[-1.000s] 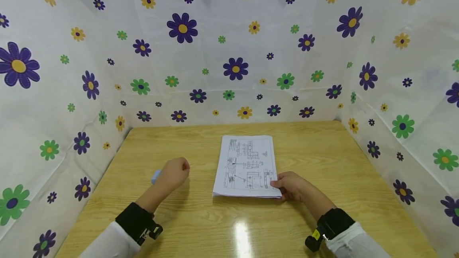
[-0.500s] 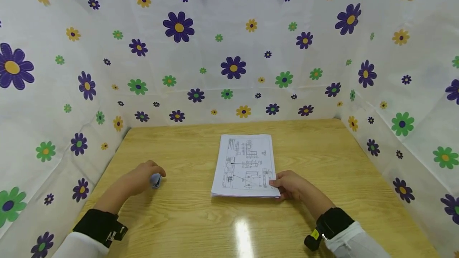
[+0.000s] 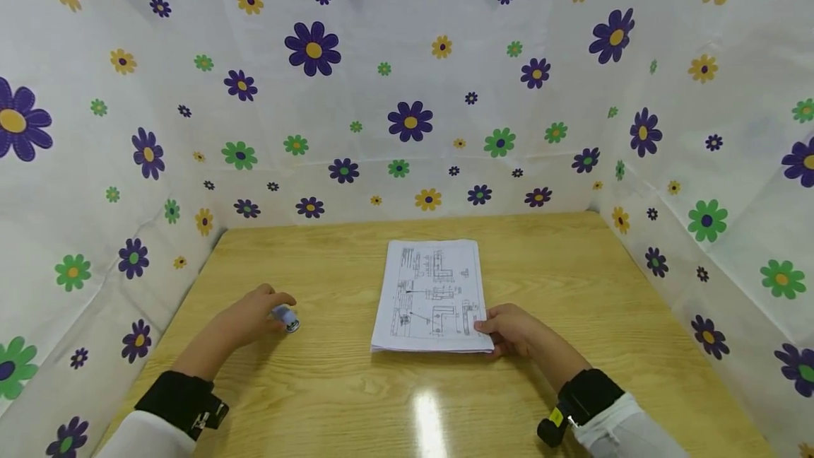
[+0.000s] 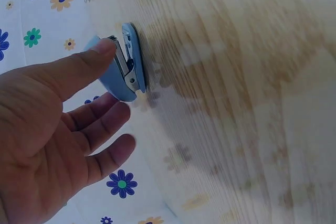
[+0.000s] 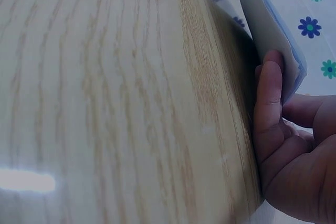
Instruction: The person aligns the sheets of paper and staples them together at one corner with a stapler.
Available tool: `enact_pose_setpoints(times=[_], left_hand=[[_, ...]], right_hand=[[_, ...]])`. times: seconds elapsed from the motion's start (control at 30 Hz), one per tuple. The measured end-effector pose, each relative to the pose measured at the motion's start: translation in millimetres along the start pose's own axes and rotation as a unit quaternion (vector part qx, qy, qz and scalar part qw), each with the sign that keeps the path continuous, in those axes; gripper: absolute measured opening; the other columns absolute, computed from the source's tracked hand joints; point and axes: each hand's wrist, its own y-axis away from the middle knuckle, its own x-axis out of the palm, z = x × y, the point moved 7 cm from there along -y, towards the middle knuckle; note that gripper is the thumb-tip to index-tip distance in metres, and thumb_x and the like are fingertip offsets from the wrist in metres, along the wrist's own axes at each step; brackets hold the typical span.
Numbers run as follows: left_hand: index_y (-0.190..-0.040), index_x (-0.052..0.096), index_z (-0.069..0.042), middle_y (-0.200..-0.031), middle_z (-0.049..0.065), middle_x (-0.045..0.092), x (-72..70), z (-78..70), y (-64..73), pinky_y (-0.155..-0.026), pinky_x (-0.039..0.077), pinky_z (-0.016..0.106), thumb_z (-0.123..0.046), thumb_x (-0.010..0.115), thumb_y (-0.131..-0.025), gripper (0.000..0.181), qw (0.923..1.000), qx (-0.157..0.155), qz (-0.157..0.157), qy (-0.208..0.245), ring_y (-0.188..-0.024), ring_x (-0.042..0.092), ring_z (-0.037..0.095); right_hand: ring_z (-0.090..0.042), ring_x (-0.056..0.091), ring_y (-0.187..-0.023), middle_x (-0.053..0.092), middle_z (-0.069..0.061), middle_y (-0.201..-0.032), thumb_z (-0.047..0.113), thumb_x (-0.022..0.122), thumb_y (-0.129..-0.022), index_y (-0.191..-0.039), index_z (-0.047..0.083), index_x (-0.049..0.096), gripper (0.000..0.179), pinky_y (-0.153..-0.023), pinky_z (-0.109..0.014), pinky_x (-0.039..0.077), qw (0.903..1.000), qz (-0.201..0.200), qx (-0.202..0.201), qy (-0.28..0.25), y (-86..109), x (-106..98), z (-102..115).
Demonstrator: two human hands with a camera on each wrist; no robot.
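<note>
At the table's left, my left hand [image 3: 251, 316] pinches a small light-blue stapler [image 3: 287, 318]. In the left wrist view the thumb lies on the upper arm of the stapler [image 4: 135, 59], whose metal mouth gapes from its base close to the tabletop. The other fingers are partly behind it. A stack of white paper [image 3: 432, 295], printed with technical drawings, lies near the middle. Its near right corner is gripped by my right hand [image 3: 515, 331], thumb on top. In the right wrist view, fingers reach under the raised edge of the paper stack [image 5: 273, 40].
The wooden table [image 3: 331, 394] is enclosed at the back and both sides by a white cloth [image 3: 356, 90] with printed flowers. Black camera bands [image 3: 178, 401] sit on both wrists. Light glares off the table's front.
My left hand has moved left and back from over the table, come to the stapler, taken hold of it and turned it slightly rightward. The right hand keeps its grip on the paper stack.
</note>
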Motion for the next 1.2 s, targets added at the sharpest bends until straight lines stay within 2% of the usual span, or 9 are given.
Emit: enact_pose_setpoints(times=[0.1, 0.2, 0.33, 0.47, 0.7, 0.93, 1.2], left_hand=[[-0.122, 0.071, -0.011, -0.106, 0.011, 0.054, -3.0, -3.1, -1.8, -0.079, 0.049, 0.044, -0.014, 0.084, -0.085, 0.040, 0.9994, 0.003, -0.022, -0.026, -0.094, 0.051, 0.027], [-0.114, 0.074, -0.013, -0.108, 0.011, 0.057, -5.0, -8.5, -3.8, -0.081, 0.052, 0.049, -0.013, 0.086, -0.082, 0.034, 0.9970, 0.017, -0.046, -0.059, -0.098, 0.054, 0.031], [-0.111, 0.075, -0.013, -0.111, 0.010, 0.064, -3.1, -18.6, -8.3, -0.084, 0.055, 0.052, -0.018, 0.085, -0.084, 0.029, 0.9943, 0.032, -0.051, -0.088, -0.103, 0.060, 0.032], [-0.113, 0.074, -0.009, -0.107, 0.006, 0.066, 3.3, -33.0, -16.0, -0.085, 0.056, 0.046, -0.020, 0.083, -0.087, 0.030, 0.9949, 0.037, -0.038, -0.086, -0.099, 0.063, 0.026], [-0.117, 0.073, -0.009, -0.106, 0.004, 0.066, 15.0, -69.7, -32.8, -0.082, 0.056, 0.042, -0.023, 0.077, -0.092, 0.029, 0.9946, 0.051, -0.027, -0.086, -0.097, 0.062, 0.024], [-0.115, 0.072, -0.008, -0.104, 0.004, 0.067, 18.1, -100.8, -49.8, -0.084, 0.056, 0.040, -0.022, 0.075, -0.094, 0.025, 0.9933, 0.063, -0.046, -0.085, -0.095, 0.063, 0.021], [-0.117, 0.071, -0.009, -0.109, 0.004, 0.069, 24.4, -122.1, -65.4, -0.086, 0.055, 0.040, -0.026, 0.075, -0.094, 0.028, 0.9951, 0.060, -0.060, -0.050, -0.096, 0.064, 0.019]], right_hand=[[-0.018, 0.070, -0.070, 0.075, -0.009, -0.087, 0.009, 0.062, -0.101, -0.111, -0.005, 0.068, 0.018, -0.058, -0.030, 0.060, 1.0000, 0.005, -0.006, 0.006, -0.6, 0, 2], [-0.018, 0.070, -0.070, 0.075, -0.009, -0.086, 0.009, 0.062, -0.101, -0.111, -0.005, 0.068, 0.018, -0.058, -0.030, 0.060, 0.9999, 0.005, -0.009, 0.007, -1.0, 0, 2], [-0.017, 0.070, -0.070, 0.075, -0.009, -0.086, 0.009, 0.063, -0.101, -0.111, -0.005, 0.068, 0.018, -0.058, -0.030, 0.060, 0.9999, 0.001, -0.008, 0.008, -1.4, 0, 2], [-0.017, 0.069, -0.069, 0.075, -0.009, -0.087, 0.011, 0.063, -0.101, -0.109, -0.003, 0.068, 0.017, -0.057, -0.030, 0.059, 0.9999, -0.007, -0.004, 0.012, -2.0, -1, -1], [-0.017, 0.068, -0.068, 0.074, -0.009, -0.086, 0.011, 0.064, -0.101, -0.109, -0.003, 0.068, 0.017, -0.055, -0.028, 0.057, 0.9996, -0.027, 0.002, 0.007, -1.2, -2, -6], [-0.017, 0.069, -0.068, 0.074, -0.009, -0.086, 0.010, 0.064, -0.100, -0.111, -0.004, 0.068, 0.018, -0.055, -0.029, 0.058, 0.9992, -0.040, -0.005, -0.006, -1.0, -2, -4], [-0.017, 0.068, -0.068, 0.073, -0.009, -0.086, 0.010, 0.066, -0.100, -0.110, -0.004, 0.067, 0.017, -0.056, -0.029, 0.058, 0.9985, -0.054, 0.000, -0.005, -1.2, -1, -4]])
